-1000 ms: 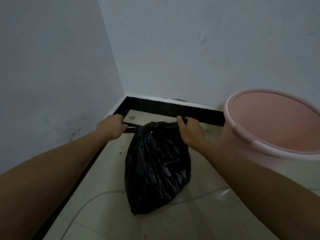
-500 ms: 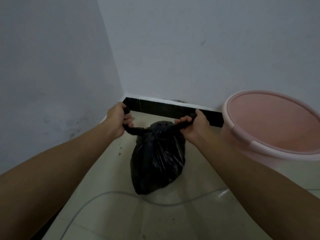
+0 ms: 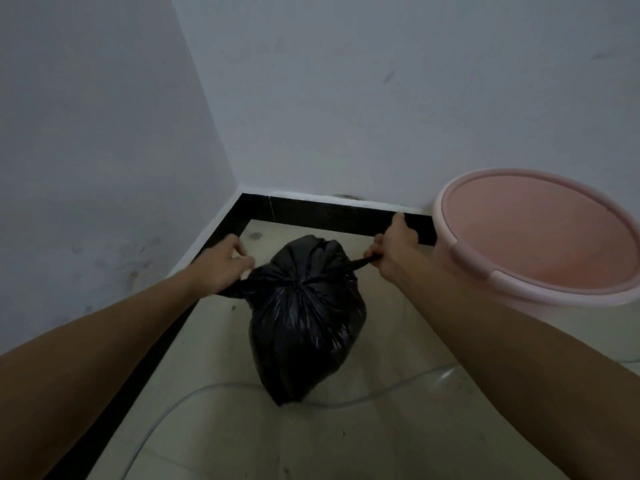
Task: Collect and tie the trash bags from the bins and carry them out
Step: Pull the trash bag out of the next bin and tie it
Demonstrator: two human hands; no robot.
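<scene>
Left hand [image 3: 221, 265]: my fingers are curled tight round the left tail of the black trash bag [image 3: 306, 317], at nine o'clock from its knot.
Right hand [image 3: 394, 249]: fingers pinched closed on the right tail, at two o'clock from the knot, thumb lifted toward the wall.
Tails: pulled apart, taut.
Trash bag: between my hands, mouth gathered on top, body hanging down over the pale tiled floor [image 3: 381, 427]; I cannot tell whether its bottom touches.
Pink bin [image 3: 519, 292]: at three o'clock from the bag, just beside my right wrist.
Black skirting [image 3: 329, 214]: at twelve o'clock, along the grey walls' corner.
</scene>
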